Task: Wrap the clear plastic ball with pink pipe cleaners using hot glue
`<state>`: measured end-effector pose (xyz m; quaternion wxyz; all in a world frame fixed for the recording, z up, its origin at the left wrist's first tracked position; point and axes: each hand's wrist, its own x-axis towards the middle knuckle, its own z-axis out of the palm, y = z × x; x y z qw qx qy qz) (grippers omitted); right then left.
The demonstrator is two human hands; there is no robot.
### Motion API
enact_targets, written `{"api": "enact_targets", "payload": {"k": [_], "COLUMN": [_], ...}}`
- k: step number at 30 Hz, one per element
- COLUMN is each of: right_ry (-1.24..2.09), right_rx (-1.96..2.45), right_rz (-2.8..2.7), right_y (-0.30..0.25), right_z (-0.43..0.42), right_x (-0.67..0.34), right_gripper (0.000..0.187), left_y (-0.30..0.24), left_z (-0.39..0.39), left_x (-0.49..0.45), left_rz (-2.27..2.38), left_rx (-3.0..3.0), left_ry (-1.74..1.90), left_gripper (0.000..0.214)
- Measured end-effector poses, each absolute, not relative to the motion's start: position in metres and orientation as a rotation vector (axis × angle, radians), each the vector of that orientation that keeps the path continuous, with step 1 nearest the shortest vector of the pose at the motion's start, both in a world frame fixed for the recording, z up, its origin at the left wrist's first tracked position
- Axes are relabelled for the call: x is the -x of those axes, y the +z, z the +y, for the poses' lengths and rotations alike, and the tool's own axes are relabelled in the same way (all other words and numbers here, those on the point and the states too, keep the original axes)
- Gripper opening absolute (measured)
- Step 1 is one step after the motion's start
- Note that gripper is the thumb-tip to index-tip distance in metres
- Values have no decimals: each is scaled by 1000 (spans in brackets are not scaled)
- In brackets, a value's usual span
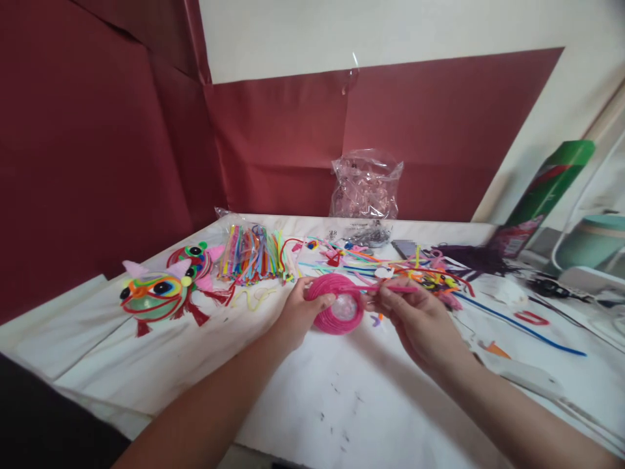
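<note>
My left hand [303, 307] grips the side of a round clear form wrapped in bright pink cord [326, 318], its thumb lying across the front. A see-through opening [346, 306] shows at the middle of the windings. Just to the right, my right hand [418, 314] pinches a pink strand [364, 288] that stretches over to the wrapped form. Whether this strand is yarn or pipe cleaner, I cannot tell. Both hands are raised over the front of the white marbled table [293, 404].
Two decorated animal heads [151, 296] with tassels stand at the left. Behind are a bag of coloured pipe cleaners [251, 254] and a clear plastic bag [367, 189]. At the right lie a blue pipe cleaner [522, 322], a white-handled tool [522, 372] and a green can [547, 195].
</note>
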<state>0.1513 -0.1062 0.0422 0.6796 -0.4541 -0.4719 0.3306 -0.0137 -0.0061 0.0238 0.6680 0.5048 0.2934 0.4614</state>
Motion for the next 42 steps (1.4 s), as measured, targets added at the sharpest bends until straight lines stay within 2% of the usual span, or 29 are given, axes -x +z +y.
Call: {"api": "enact_targets", "payload": {"k": [7, 17, 22, 34, 42], "right_ry": [818, 530, 624, 579, 657], "right_rx": [870, 1055, 1072, 1192, 1196], "right_rz": [-920, -1050, -1053, -1129, -1097], "right_y": [29, 23, 19, 22, 17], "right_z": [-110, -115, -114, -113, -113], "right_x": [-139, -141, -145, -141, -136], "right_gripper": [25, 19, 18, 32, 34], "left_y": [28, 28, 26, 25, 26], "left_z": [-12, -12, -10, -13, -14], "left_x": [14, 15, 16, 17, 15], "left_rz": [626, 670, 676, 677, 721], "left_rx": [-1126, -1156, -1166, -1275, -1285], "left_ry": [1035, 1033, 1017, 920, 907], "left_gripper": [50, 48, 53, 61, 56]}}
